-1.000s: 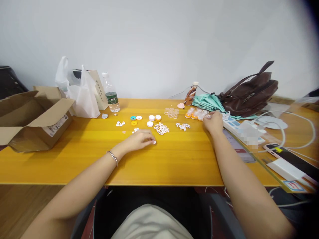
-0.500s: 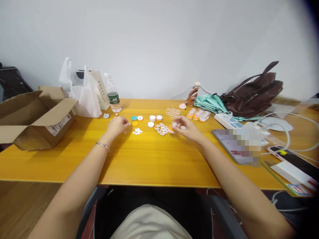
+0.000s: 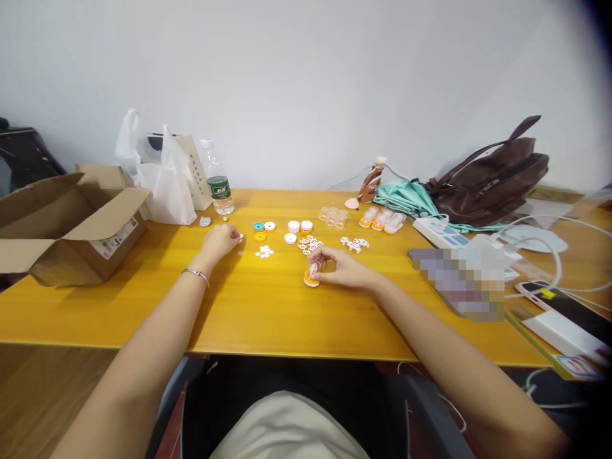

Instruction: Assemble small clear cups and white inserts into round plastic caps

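My right hand (image 3: 343, 269) is closed around the clear upper part of a small round piece (image 3: 312, 279) with an orange and white base, held upright at the tabletop. At the left, the fingers of my left hand (image 3: 220, 243) are pinched, with a small white piece (image 3: 241, 238) showing at the tips. Small white discs (image 3: 264, 252) lie to the right of that hand. Pale openwork parts (image 3: 310, 244) are heaped just beyond my right hand, and more white openwork parts (image 3: 354, 244) lie behind its knuckles.
Blue, yellow and white round parts (image 3: 270, 226) sit mid-table, with clear rings (image 3: 333, 217) farther back. Finished-looking orange-based pieces (image 3: 381, 220) stand near a brown bottle (image 3: 371, 182). An open carton (image 3: 115, 245) and a water bottle (image 3: 220, 188) are left; a tablet (image 3: 449, 280) lies right.
My right hand has moved left and toward me with the orange-based piece, uncovering the white openwork parts behind it. The left hand has shifted slightly left, still pinched.
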The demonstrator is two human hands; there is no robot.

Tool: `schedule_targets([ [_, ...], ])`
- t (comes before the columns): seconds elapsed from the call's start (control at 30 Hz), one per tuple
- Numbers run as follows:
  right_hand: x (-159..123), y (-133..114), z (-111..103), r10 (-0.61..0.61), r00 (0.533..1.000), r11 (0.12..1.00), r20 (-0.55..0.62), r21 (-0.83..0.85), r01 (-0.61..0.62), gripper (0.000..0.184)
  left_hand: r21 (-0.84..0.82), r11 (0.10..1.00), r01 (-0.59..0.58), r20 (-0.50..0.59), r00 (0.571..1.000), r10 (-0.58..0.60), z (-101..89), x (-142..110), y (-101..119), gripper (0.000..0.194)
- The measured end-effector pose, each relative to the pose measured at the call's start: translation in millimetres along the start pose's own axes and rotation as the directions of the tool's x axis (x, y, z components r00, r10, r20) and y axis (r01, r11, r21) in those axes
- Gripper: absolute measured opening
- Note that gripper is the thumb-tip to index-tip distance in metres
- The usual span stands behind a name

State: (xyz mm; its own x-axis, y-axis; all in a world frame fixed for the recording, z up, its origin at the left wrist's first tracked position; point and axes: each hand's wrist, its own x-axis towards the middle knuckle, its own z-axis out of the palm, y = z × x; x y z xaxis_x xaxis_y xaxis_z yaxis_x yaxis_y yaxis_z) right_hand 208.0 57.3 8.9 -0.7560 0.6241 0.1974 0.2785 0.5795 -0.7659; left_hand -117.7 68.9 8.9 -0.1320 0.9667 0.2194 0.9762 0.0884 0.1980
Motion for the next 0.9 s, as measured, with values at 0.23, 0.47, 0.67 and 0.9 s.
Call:
schedule_targets([
  [0.23,2.2,-3.2,7.7,-0.018,0.999,0.998,0.036,0.059,0.016,0.027,-0.018,0.999,-0.028,-0.052,0.998,0.027,-4.7,-4.9,7.9,0.021],
  [0.47,5.6,-1.5,19.6,0.016,1.0,0.999,-0.009,0.04,-0.015,0.035,-0.397,0.789,-0.469,0.056,0.845,0.531,-18.0,-48.1,65.0,0.034],
  [0.67,7.6,4.4,31.6,0.055,0.998,0.991,0.009,0.122,-0.056,0.042,-0.396,0.74,-0.543,0.297,0.687,0.663,-3.0,-78.4,101.1,0.062],
  [0.9,5.7,-2.7,38.2,0.045,0.998,0.992,0.051,0.115,-0.05,0.046,-0.2,0.76,-0.618,0.279,0.708,0.649,10.2,-78.0,107.3,0.06],
])
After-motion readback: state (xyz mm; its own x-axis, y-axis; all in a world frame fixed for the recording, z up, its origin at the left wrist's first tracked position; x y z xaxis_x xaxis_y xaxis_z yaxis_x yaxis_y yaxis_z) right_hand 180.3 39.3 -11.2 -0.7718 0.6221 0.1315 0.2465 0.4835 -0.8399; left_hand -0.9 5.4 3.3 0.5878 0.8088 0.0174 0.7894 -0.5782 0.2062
